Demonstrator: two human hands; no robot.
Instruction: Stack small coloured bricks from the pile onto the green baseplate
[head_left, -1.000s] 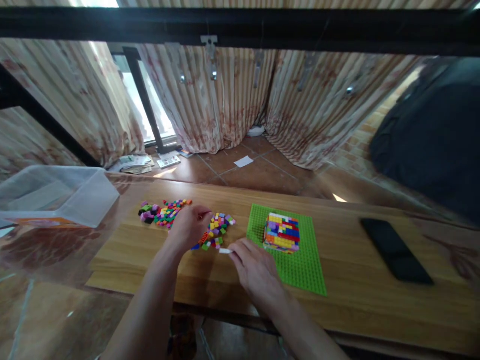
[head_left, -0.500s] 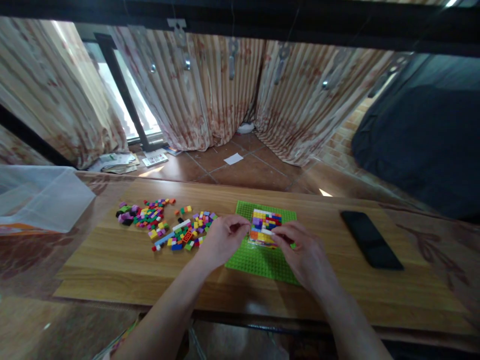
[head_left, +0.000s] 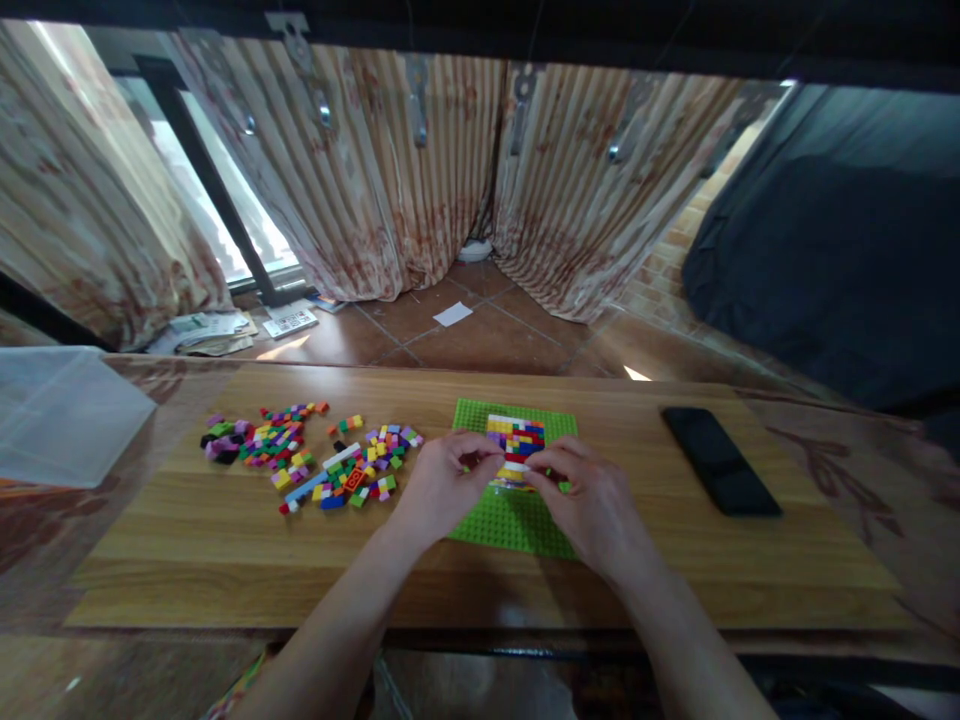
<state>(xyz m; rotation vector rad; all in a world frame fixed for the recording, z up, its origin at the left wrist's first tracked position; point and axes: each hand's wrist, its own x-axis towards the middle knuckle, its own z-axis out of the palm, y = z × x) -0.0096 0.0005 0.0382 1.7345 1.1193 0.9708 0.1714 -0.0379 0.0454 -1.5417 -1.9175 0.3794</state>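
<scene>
A block of stacked, many-coloured toy building bricks (head_left: 526, 430) sits on the green studded baseplate (head_left: 517, 525), towards its far side. Low over the block lies a white brick (head_left: 514, 466), between the fingertips of both hands. My left hand (head_left: 453, 478) is closed in a pinch at its left end. At the right end, my right hand (head_left: 589, 497) pinches it with thumb and forefinger. The fingers hide part of the block's near side, so I cannot tell whether the white brick is pressed down fully.
Loose coloured bricks (head_left: 352, 465) lie spread over the left half of the wooden board (head_left: 225, 550). A black phone (head_left: 720, 460) rests at the right. A translucent plastic bin (head_left: 67, 415) stands at the far left. Curtains (head_left: 420, 190) hang beyond the board.
The view has shifted, so the board appears further left. My hands have drawn closer together over the block, and the left fingertips now meet the white brick held by my right hand.
</scene>
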